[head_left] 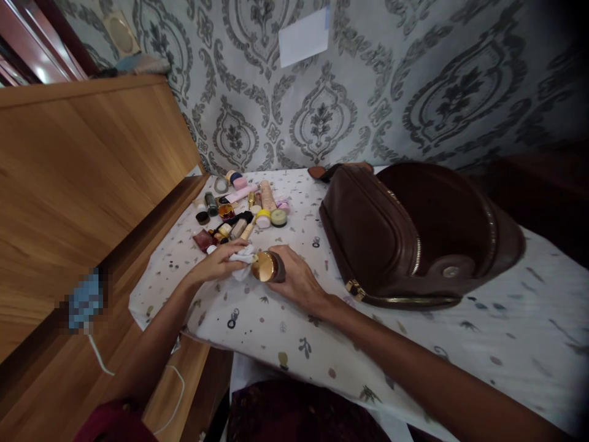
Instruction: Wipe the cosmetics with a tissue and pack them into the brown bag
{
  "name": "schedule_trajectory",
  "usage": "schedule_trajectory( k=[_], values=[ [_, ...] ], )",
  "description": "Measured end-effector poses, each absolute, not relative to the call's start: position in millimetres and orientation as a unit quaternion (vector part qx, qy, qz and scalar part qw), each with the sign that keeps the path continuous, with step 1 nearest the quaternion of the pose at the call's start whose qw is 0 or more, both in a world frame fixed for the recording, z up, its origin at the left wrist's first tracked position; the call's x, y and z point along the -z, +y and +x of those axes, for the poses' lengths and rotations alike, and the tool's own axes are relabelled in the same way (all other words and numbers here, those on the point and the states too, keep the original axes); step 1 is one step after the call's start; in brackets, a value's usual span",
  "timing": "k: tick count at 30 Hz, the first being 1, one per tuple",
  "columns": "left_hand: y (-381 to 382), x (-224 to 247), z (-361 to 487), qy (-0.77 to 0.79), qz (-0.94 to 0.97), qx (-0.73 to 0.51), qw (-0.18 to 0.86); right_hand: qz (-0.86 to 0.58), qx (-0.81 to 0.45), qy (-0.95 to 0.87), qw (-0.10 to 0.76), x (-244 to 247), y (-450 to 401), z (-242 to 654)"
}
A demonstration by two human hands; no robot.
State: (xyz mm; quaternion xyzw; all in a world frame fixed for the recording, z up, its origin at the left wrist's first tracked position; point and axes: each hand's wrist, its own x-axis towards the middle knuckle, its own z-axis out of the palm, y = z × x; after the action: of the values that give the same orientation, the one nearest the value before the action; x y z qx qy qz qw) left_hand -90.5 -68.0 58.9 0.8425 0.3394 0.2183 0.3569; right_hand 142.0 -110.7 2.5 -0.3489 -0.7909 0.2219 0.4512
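Observation:
My right hand (294, 279) is closed around a brown bottle with a shiny gold cap (264, 267), its capped end tilted toward me and to the left. Pinched in my left hand (219, 261) is a crumpled white cloth (242, 256), which touches the side of the gold cap. Both hands are close together just over the printed white sheet (257, 313). Beyond my left hand lies a loose group of cosmetics, among them a beige tube (267, 195), a round jar with a green lid (278, 217) and a yellow-rimmed jar (262, 218).
A large brown leather bag (377, 245) with gold zips takes up the right side of the sheet. A wooden panel (92, 153) stands on the left, with a blurred blue item (86, 301) and a white cable (99, 356). The patterned wall (317, 116) closes off the back.

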Motion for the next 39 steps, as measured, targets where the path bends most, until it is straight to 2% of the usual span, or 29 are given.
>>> schedule_trajectory(
  k=[9,16,24,31,35,39],
  values=[
    [-78,-66,-83,0.354,0.856,-0.200,0.320,-0.316,-0.227,-0.826,0.409,2,-110,141],
    [-88,-67,-80,0.394,0.786,-0.230,0.418,-0.308,-0.223,-0.831,0.406,3,-109,141],
    [-81,-71,-80,0.388,0.813,-0.193,0.389,-0.303,-0.208,-0.845,0.389,-2,-114,141],
    [-82,-77,-82,0.361,0.871,-0.109,0.315,-0.281,-0.209,-0.857,0.378,0,-113,144],
    [-84,-77,-85,0.336,0.873,-0.140,0.324,-0.265,-0.207,-0.858,0.388,0,-112,144],
    [-84,-72,-87,0.368,0.822,-0.206,0.383,-0.260,-0.214,-0.856,0.391,-1,-111,143]
  ],
)
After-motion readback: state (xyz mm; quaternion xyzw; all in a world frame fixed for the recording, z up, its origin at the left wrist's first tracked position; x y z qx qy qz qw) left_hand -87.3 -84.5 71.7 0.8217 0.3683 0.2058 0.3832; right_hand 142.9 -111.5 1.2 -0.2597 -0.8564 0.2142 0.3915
